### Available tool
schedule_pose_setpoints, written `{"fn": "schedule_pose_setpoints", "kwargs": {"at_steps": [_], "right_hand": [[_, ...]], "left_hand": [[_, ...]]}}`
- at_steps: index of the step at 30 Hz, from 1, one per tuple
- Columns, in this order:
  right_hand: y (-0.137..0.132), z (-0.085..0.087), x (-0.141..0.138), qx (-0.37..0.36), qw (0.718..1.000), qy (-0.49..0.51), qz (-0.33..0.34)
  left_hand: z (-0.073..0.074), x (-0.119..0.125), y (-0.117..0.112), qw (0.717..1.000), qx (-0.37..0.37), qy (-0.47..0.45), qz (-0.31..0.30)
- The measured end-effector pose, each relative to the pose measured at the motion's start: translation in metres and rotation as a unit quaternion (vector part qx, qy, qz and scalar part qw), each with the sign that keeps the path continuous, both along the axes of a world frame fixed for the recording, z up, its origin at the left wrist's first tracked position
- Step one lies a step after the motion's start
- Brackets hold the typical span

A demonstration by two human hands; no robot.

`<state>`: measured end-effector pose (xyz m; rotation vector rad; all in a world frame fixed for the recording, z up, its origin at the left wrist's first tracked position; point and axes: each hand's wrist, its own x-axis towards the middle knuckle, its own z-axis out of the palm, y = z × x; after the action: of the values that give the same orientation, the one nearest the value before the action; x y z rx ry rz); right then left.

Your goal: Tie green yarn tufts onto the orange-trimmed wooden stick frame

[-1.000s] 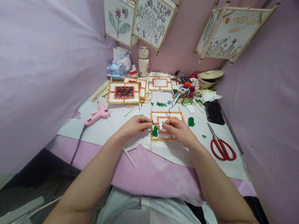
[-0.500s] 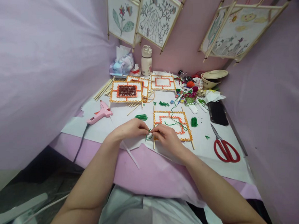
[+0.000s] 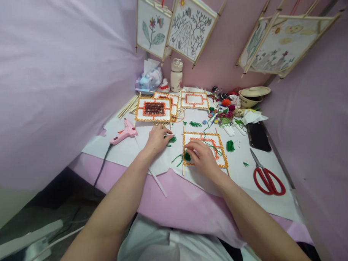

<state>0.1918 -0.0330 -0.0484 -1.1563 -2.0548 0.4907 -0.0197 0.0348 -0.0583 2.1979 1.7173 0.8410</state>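
My right hand [image 3: 202, 154] pinches a dark green yarn bundle [image 3: 187, 156] over the left edge of a frame [image 3: 224, 153] with orange looped trim. Loose green ends stick out to the left of that bundle. My left hand [image 3: 159, 138] is over a pile of cut green yarn strands [image 3: 172, 139], thumb and fingers slightly apart, the fingertips at the pile. A long green yarn thread [image 3: 209, 124] trails across the frame. Further right of the frame lies another green yarn bundle [image 3: 230, 145].
Red-handled scissors [image 3: 268, 180] and a black phone [image 3: 259, 136] lie at right. A pink glue gun [image 3: 124, 133] with a cord is at left. Behind are a trimmed frame with a brown centre [image 3: 154, 108], a bottle [image 3: 176, 76], tissues [image 3: 151, 78] and tangled yarn [image 3: 226, 112].
My left hand has left the strands held between both hands and moved up and left to the green pile. My right hand keeps the bundle, now slightly right. The view has shifted a little.
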Motion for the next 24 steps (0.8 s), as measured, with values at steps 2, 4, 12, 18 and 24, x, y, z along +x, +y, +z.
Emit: {"fn": "schedule_pose_setpoints", "kwargs": {"at_steps": [2, 4, 12, 18, 24], "right_hand": [[0.013, 0.008, -0.005, 0.0, 0.999, -0.048, -0.008], [0.031, 0.014, -0.013, 0.001, 0.993, -0.114, -0.027], [0.079, 0.005, -0.054, 0.01, 0.965, -0.259, -0.044], [0.071, 0.017, -0.046, 0.011, 0.983, -0.171, -0.071], [0.052, 0.036, -0.002, -0.021, 0.993, 0.006, -0.118]], "left_hand": [[-0.003, 0.0, 0.001, 1.0, -0.015, -0.004, -0.003], [-0.005, 0.0, 0.001, 1.0, -0.019, -0.012, -0.008], [0.001, -0.001, -0.003, 1.0, -0.019, 0.017, -0.009], [0.001, -0.002, -0.003, 0.999, -0.026, 0.019, -0.009], [0.01, 0.003, -0.011, 0.998, 0.041, -0.052, 0.012]]}}
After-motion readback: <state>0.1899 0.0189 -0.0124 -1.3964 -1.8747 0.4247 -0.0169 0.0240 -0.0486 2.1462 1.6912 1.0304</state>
